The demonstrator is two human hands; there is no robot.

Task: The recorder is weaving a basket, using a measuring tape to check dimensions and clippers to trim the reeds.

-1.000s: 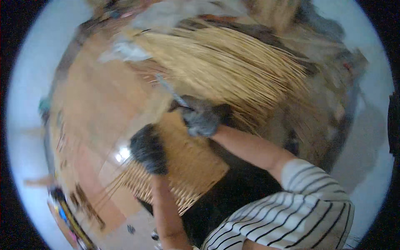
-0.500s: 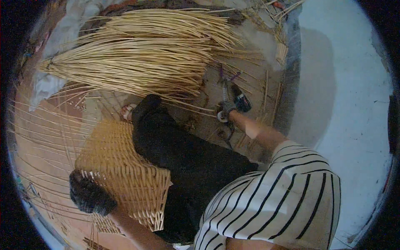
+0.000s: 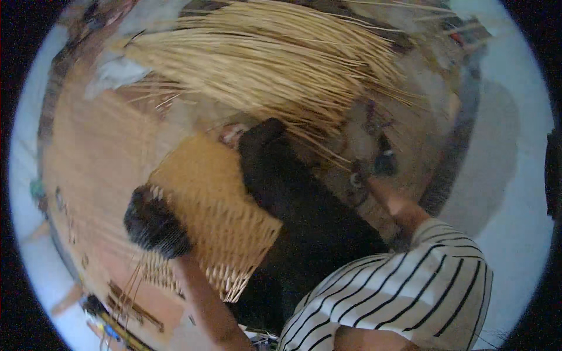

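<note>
My left hand (image 3: 155, 225), in a dark knitted glove, is closed at the left edge of a woven wicker piece (image 3: 216, 207). The fingers curl round that edge, though their tips are hidden. The wicker lies tilted against my leg in black trousers (image 3: 304, 199), its weave tight above and more open below. My right arm reaches out past the knee. On the floor is my right hand (image 3: 360, 172), smeared by motion, next to a dark tool (image 3: 384, 159) and a purple-handled tool (image 3: 374, 117). I cannot make out what it touches.
A large bundle of peeled willow rods (image 3: 257, 52) lies across the far floor, tied at its left end. A white plastic sheet (image 3: 120, 73) sits beside that tied end. A brown board (image 3: 96, 158) spreads to the left. A pale wall (image 3: 497, 152) bounds the right.
The view has swung left, so the rods, wicker and both arms appear farther right, and blur has grown. My left hand stays at the wicker's edge; my right hand stays by the tools.
</note>
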